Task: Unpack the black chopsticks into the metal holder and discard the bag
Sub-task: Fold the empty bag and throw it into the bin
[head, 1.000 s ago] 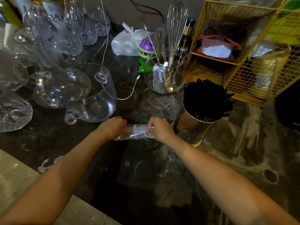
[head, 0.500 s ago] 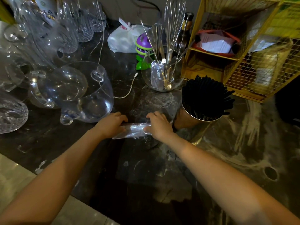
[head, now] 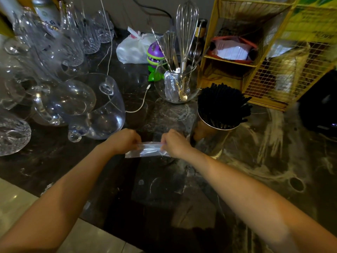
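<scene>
Both hands are closed on the clear bag (head: pixel 146 149), one at each end, and it hangs stretched flat just above the counter (head: pixel 273 170). Left hand (head: pixel 125 141) pinches the left end, right hand (head: pixel 174 143) the right end, fingers curled under so I can't see the exact pinch points.

Landmark is the metal holder (head: pixel 212 133). Left to right:

- Big clear glass jug (head: pixel 94 108), well to the left of the holder and just behind my left hand. If I swing that elbow or flick the bag, I could clip it. It looks top-heavy, and more glassware is crowded behind it.
- White cable (head: pixel 139 106), between the jug and the holder, behind the bag. It could snag if I drag the bag back.
- Bag: just left of the holder, and it looks empty. Thin film, so it may cling to my fingers or drift off when I let go.
- Black chopsticks (head: pixel 221 105): already in the holder, packed full and fanned out to the right. Holder is touching or nearly touching my right hand. If I bump it pulling away, it may tip or the sticks may spill.

I'd say only the discard is left. No bin in view, so I'll have to carry the bag out of frame.
</scene>
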